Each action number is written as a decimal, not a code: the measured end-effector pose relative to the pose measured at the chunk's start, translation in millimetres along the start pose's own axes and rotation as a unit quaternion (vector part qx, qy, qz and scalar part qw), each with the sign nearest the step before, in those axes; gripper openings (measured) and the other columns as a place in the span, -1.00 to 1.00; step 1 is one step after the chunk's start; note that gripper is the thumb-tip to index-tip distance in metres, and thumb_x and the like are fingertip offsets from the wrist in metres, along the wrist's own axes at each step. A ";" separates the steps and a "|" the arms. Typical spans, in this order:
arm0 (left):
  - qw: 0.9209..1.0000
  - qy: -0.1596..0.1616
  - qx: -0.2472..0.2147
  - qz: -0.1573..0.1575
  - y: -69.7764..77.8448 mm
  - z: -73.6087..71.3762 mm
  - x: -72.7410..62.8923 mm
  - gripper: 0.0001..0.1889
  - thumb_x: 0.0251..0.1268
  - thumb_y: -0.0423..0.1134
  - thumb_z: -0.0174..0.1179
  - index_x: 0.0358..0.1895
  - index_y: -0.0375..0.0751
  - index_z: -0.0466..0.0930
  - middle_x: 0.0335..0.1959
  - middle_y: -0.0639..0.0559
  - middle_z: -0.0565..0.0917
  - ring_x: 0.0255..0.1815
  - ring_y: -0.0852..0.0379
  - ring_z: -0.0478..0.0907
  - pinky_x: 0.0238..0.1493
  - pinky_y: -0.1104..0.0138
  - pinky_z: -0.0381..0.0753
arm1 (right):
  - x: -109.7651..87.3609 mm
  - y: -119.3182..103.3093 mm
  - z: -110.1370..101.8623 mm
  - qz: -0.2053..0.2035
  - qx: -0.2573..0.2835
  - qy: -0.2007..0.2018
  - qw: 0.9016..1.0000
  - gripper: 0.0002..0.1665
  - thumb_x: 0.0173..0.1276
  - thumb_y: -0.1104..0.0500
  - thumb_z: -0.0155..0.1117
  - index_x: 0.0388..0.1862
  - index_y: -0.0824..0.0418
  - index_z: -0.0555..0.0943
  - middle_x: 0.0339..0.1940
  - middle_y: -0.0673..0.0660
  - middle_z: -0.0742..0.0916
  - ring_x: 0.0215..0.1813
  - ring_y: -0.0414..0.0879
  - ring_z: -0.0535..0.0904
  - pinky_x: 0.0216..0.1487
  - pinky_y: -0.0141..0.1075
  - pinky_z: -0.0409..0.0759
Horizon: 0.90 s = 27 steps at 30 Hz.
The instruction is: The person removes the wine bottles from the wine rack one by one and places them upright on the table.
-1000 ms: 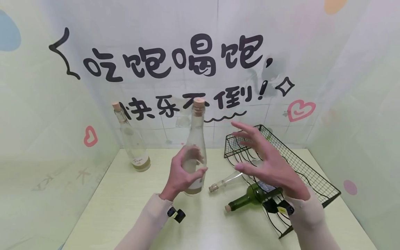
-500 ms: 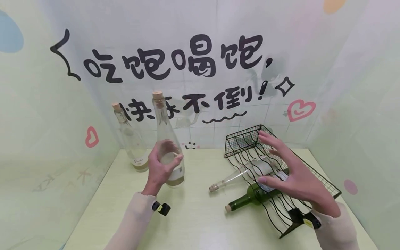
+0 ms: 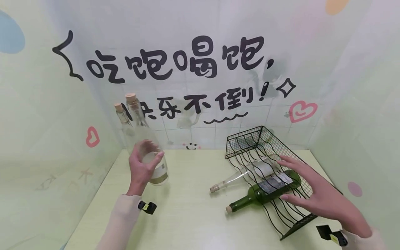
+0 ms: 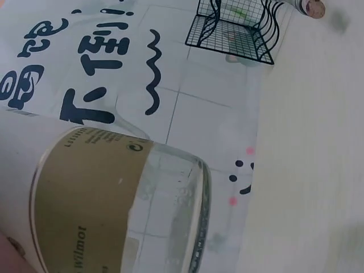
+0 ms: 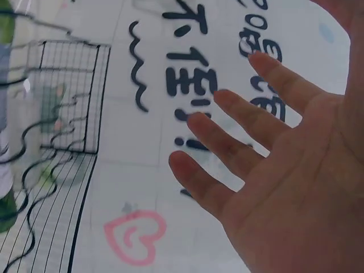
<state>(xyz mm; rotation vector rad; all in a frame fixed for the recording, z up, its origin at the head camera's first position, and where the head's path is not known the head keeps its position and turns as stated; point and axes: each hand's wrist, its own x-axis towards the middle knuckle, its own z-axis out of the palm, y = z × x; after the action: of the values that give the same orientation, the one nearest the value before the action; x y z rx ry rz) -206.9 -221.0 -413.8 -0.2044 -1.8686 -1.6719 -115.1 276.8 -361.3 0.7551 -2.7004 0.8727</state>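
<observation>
My left hand grips a clear corked glass bottle around its body. The bottle stands nearly upright, leaning a little left, and its tan and white label fills the lower left wrist view. Just behind it is a second clear corked bottle, mostly hidden by the held one. My right hand hovers beside the black wire rack with fingers spread and holds nothing. In the rack lie a green corked bottle and a clear corked bottle, necks pointing left.
The pale table stretches between the left hand and the rack. A white printed backdrop with black lettering stands behind, and pale side walls close in the left and right.
My left hand has carried the clear bottle leftward, from mid-table to in front of the standing bottle. My right hand has drawn back to the right, uncovering more of the green bottle.
</observation>
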 end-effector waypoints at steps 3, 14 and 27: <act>1.000 0.017 0.007 0.002 -4.3 -10.3 -0.1 -0.47 0.11 -0.54 0.44 0.19 -0.38 0.52 -0.08 -0.14 0.73 -0.08 0.28 0.68 0.15 0.38 0.55 | -14.3 9.9 0.3 0.000 -0.004 -0.007 1.000 0.02 0.11 0.05 0.67 0.53 -0.20 0.38 0.60 -0.03 0.38 0.59 -0.56 0.06 0.22 -0.82 0.03; 0.997 0.062 0.048 -0.015 -25.8 -44.7 -5.0 -0.43 0.15 -0.43 0.47 0.25 -0.26 0.52 -0.05 0.03 0.73 -0.01 0.25 0.67 0.28 0.35 0.39 | -54.2 46.6 3.1 -0.012 -0.043 0.005 0.999 -0.26 0.00 0.06 0.71 0.21 -0.22 0.65 0.25 -0.24 0.65 0.40 -0.71 0.19 0.20 -0.80 0.09; 0.993 0.093 0.050 -0.049 -46.9 -72.3 -9.3 -0.41 0.14 -0.39 0.50 0.26 -0.16 0.52 -0.05 0.09 0.73 -0.02 0.25 0.65 0.22 0.41 0.44 | -72.1 63.7 5.6 -0.026 -0.040 -0.012 0.999 -0.58 -0.04 0.15 0.70 -0.27 -0.31 0.75 -0.24 -0.37 0.73 -0.12 -0.51 0.58 -0.08 -0.77 0.33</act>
<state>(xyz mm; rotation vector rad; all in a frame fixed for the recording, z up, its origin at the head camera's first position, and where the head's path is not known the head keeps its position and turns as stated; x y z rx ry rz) -198.4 -295.3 -457.6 0.0832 -1.8407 -1.5972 -87.8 347.1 -421.3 0.8190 -2.7056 0.7446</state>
